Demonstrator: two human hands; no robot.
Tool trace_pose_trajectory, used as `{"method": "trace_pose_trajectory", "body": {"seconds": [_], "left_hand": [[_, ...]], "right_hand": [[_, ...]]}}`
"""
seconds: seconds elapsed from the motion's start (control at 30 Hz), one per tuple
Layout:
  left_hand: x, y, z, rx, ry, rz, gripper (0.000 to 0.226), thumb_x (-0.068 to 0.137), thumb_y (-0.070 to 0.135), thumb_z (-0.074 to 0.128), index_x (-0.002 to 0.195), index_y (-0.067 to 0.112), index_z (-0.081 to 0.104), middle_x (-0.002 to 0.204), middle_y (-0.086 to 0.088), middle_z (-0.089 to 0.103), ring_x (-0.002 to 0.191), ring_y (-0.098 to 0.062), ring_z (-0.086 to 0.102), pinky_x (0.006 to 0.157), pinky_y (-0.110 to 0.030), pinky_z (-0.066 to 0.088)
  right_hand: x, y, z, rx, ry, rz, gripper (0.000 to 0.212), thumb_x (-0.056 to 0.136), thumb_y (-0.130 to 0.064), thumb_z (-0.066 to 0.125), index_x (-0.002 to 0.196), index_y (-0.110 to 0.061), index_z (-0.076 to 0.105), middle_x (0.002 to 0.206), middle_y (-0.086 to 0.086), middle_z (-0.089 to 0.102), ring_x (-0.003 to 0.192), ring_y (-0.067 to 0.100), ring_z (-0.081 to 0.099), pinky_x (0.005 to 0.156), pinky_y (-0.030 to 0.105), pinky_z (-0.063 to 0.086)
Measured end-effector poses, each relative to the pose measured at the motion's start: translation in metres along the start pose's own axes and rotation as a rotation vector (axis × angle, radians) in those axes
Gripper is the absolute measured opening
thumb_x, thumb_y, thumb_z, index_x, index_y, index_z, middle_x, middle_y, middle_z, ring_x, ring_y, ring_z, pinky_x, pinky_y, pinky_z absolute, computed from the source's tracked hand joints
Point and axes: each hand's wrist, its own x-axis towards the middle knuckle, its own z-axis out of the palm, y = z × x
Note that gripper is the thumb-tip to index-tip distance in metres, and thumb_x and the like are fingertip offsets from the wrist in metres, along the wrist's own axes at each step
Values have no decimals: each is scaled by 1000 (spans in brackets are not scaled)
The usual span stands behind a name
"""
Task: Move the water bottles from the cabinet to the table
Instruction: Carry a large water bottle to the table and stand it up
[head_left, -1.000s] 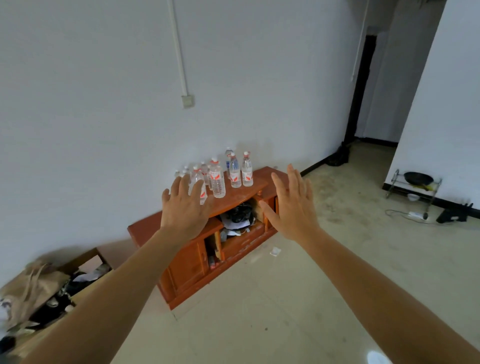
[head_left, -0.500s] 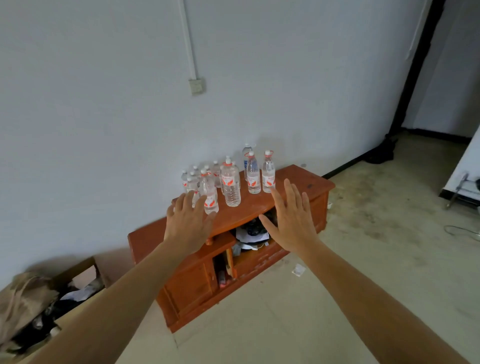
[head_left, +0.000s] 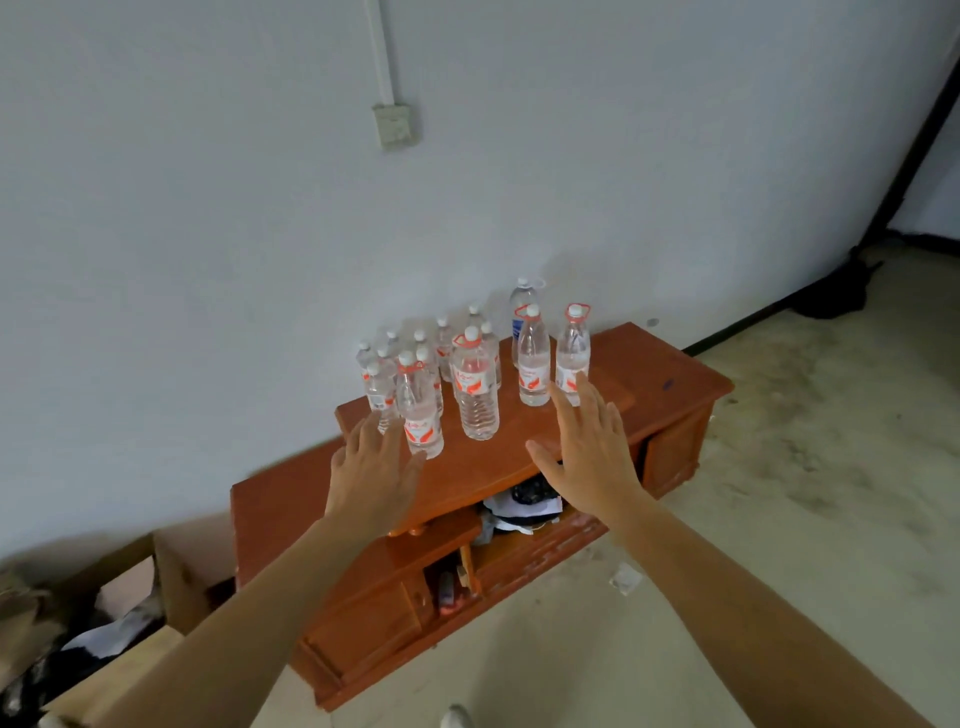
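Several clear water bottles (head_left: 475, 384) with red and white labels stand upright in a cluster on top of a low reddish-brown wooden cabinet (head_left: 670, 384) against the white wall. My left hand (head_left: 371, 475) is stretched out flat, fingers straight, its fingertips in front of the nearest left bottle (head_left: 420, 410). My right hand (head_left: 589, 449) is also flat and spread, its fingertips overlapping the base of the rightmost bottle (head_left: 573, 353). Neither hand holds anything. No table is in view.
The cabinet's middle shelf holds dark and white clutter (head_left: 524, 501). Open cardboard boxes (head_left: 171, 566) with bags sit on the floor at the left. A wall socket (head_left: 395, 126) is above. Bare floor (head_left: 805, 467) spreads right toward a dark doorway edge.
The view has come closer to the cabinet and tilted down, so the bottles look larger. Both open hands have reached forward toward the bottles.
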Motion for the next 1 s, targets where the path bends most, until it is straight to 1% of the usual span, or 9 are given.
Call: {"method": "trace_pose_trajectory", "body": {"seconds": [0.2, 0.3, 0.37, 0.53, 0.63, 0.77, 0.83, 0.9, 1.0], "left_hand": [[122, -15, 51, -130, -81, -58, 62, 102, 52, 39, 155, 22, 28, 165, -10, 16, 151, -33, 18, 117, -55, 27], [188, -20, 80, -220, -157, -91, 63, 102, 53, 36, 155, 23, 23, 164, -8, 16, 150, -35, 20, 115, -57, 31], [211, -20, 95, -264, -203, -114, 61, 102, 53, 35, 154, 22, 26, 164, -9, 17, 150, -35, 21, 114, -57, 33], [268, -12, 160, -411, -359, -269, 59, 104, 50, 37, 152, 16, 34, 160, -11, 27, 146, -33, 28, 115, -51, 30], [279, -8, 191, -443, -412, -348, 57, 104, 49, 37, 151, 17, 37, 158, -10, 31, 143, -34, 32, 114, -53, 33], [281, -8, 234, -510, -502, -611, 54, 104, 46, 38, 151, 18, 37, 157, -13, 33, 144, -35, 32, 117, -50, 29], [285, -9, 250, -562, -549, -744, 55, 105, 48, 36, 149, 16, 40, 154, -14, 37, 143, -34, 34, 117, -49, 29], [290, -8, 263, -612, -558, -866, 54, 105, 49, 34, 145, 14, 45, 148, -12, 46, 136, -31, 42, 114, -48, 34], [307, -1, 282, -744, -560, -1056, 43, 108, 43, 31, 125, 13, 56, 121, -6, 59, 115, -21, 48, 101, -38, 38]], "right_hand": [[105, 31, 39, -21, -13, 5, 91, 94, -56, 56, 159, -24, 1, 167, 21, 6, 149, 41, 25, 117, 55, 26], [160, 44, 64, 6, -40, 11, 92, 94, -57, 55, 159, -27, -2, 168, 18, -1, 151, 41, 21, 119, 56, 24], [177, 49, 73, 38, -51, 36, 91, 95, -59, 53, 160, -29, -4, 168, 15, -5, 152, 39, 17, 121, 55, 21], [240, 84, 129, 77, -180, -21, 92, 93, -62, 53, 160, -30, -2, 168, 16, -1, 152, 39, 17, 121, 55, 23], [280, 93, 163, 141, -214, -94, 98, 90, -66, 57, 160, -30, 0, 168, 18, 1, 153, 38, 14, 119, 60, 26], [327, 83, 225, 290, -332, -189, 117, 79, -79, 61, 160, -31, -9, 169, 12, -10, 156, 34, 5, 120, 53, 15], [348, 72, 252, 426, -304, -263, 121, 76, -80, 66, 161, -26, -1, 169, 13, -3, 156, 32, 8, 121, 52, 19], [364, 60, 276, 582, -261, -277, 118, 77, -72, 73, 160, -18, 10, 168, 13, 11, 154, 30, 17, 122, 50, 26], [379, 53, 302, 743, -218, -229, 101, 83, -56, 78, 156, -12, 26, 158, 11, 36, 145, 24, 37, 113, 42, 43]]}}
